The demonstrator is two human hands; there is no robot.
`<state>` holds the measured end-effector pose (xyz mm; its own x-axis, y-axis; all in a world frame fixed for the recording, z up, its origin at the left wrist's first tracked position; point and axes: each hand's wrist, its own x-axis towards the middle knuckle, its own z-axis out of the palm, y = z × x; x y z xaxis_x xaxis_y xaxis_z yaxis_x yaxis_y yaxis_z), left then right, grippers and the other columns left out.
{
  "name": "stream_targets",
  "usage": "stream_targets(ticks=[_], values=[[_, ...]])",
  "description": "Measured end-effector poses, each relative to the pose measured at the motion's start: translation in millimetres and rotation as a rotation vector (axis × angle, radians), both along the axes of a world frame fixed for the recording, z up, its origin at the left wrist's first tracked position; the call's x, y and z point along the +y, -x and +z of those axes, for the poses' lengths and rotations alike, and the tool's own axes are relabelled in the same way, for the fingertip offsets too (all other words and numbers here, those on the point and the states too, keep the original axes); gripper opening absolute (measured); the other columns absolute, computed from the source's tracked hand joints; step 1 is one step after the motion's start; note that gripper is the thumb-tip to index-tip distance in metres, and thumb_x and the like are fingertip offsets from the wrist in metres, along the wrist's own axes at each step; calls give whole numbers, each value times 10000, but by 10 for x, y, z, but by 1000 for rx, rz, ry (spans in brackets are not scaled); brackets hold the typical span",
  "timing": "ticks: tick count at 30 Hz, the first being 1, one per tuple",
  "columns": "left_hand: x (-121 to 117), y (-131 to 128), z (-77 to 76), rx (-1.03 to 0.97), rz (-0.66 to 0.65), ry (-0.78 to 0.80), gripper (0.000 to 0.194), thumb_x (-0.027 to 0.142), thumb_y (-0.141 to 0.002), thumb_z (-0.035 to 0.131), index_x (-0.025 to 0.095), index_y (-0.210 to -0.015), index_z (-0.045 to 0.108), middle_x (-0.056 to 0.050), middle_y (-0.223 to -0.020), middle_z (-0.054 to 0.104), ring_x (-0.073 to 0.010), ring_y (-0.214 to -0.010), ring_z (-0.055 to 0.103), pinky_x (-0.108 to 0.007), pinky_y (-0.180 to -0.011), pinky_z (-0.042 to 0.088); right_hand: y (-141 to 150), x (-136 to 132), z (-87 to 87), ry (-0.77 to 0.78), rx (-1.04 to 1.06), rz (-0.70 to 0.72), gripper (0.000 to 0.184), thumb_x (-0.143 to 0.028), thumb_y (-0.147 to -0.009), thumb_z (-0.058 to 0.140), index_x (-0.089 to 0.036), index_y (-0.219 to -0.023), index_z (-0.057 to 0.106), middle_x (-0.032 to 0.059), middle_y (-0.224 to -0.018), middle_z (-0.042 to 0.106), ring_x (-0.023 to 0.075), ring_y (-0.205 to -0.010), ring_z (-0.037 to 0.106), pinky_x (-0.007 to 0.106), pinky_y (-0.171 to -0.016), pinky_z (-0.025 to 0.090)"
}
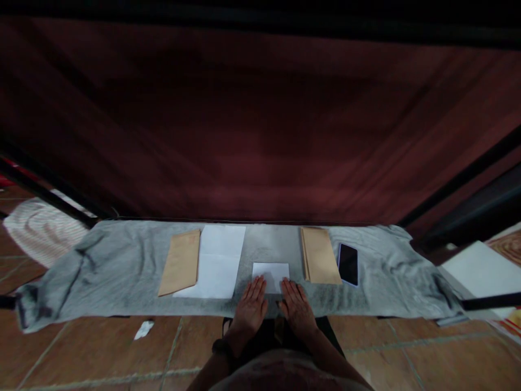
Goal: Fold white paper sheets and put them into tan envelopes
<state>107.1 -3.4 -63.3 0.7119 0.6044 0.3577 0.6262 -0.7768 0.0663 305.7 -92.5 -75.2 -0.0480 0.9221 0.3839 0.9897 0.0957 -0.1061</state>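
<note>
A small white piece of paper [272,270], perhaps folded, lies flat on the grey cloth [264,244] in front of me. My left hand [251,305] rests on its left edge, palm down, fingers stretched out. On the right edge lies my right hand [296,305], also flat with its fingers extended. Neither hand grips anything. To the left of my left hand is a larger white sheet [220,260] with a crease across it. A brown envelope [179,262] partly covers that sheet. Right of my right hand sits a stack of brown envelopes [321,255].
A phone [348,264] with a dark screen lies beside the envelope stack. Behind the cloth-covered surface rises a dark red panel [260,136]. A crumpled white scrap [144,329] is on the tiled floor [101,353]. Striped fabric [43,228] hangs at the left.
</note>
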Motion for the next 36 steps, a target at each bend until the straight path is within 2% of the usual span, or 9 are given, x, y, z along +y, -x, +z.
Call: stream_targets(ticks=[3, 6, 11, 15, 20, 24, 31, 36], values=[[132, -199, 116, 56, -41, 65, 549, 297, -1017, 364, 138, -1542, 341, -116, -1586, 411, -234, -1476, 360, -426, -1171, 382, 13, 0, 29, 0, 13, -3, 556, -342, -1049, 389, -135, -1561, 325, 126, -1517, 498, 251, -1389, 466, 447, -1179, 296], [256, -352, 149, 97, -114, 123, 554, 324, -1020, 355, 133, -1540, 338, -115, -1606, 376, -222, -1502, 302, -428, -1206, 328, 7, -16, 47, 26, 35, 8, 563, -344, -1047, 404, -128, -1560, 322, 127, -1526, 486, 252, -1405, 444, 453, -1185, 292], [328, -423, -15, 89, -56, 174, 553, 304, -1020, 327, 123, -1543, 326, -135, -1618, 347, -229, -1519, 255, -447, -1223, 284, -26, 17, 44, 58, 78, -29, 522, -346, -1051, 389, -151, -1535, 383, 101, -1518, 502, 257, -1425, 416, 486, -1198, 272], [306, -396, -140, 92, -48, 176, 580, 249, -988, 353, 98, -1547, 317, -149, -1629, 317, -254, -1527, 227, -463, -1227, 263, -4, 229, 59, 87, 101, -37, 491, -303, -1049, 358, -127, -1501, 439, 108, -1526, 490, 243, -1441, 394, 469, -1200, 281], [324, -357, -126, 56, -42, 176, 636, 236, -968, 357, 78, -1573, 239, -165, -1622, 323, -247, -1519, 255, -455, -1219, 282, 87, 523, 69, 130, 96, 46, 509, -321, -1056, 334, -183, -1546, 363, 60, -1574, 423, 210, -1459, 369, 445, -1214, 256], [353, -358, -82, 46, -27, 173, 626, 231, -971, 361, 86, -1571, 253, -163, -1616, 338, -252, -1516, 264, -465, -1222, 270, 87, 584, 34, 125, 77, 29, 525, -324, -1053, 342, -198, -1563, 329, 65, -1572, 424, 215, -1461, 370, 445, -1215, 239], [396, -354, -105, 7, 126, 152, 597, 213, -975, 347, 69, -1552, 294, -174, -1602, 357, -272, -1507, 288, -493, -1213, 278, 55, 577, -18, 111, 81, -101, 567, -392, -1041, 386, -93, -1524, 388, 157, -1562, 424, 268, -1448, 381, 461, -1187, 268], [380, -301, -120, -7, 223, 135, 604, 232, -979, 346, 67, -1556, 280, -185, -1588, 376, -293, -1504, 291, -527, -1201, 295, 114, 541, -61, 115, 87, -274, 642, -412, -1036, 372, -26, -1546, 311, 205, -1574, 382, 293, -1447, 373, 468, -1186, 262]])
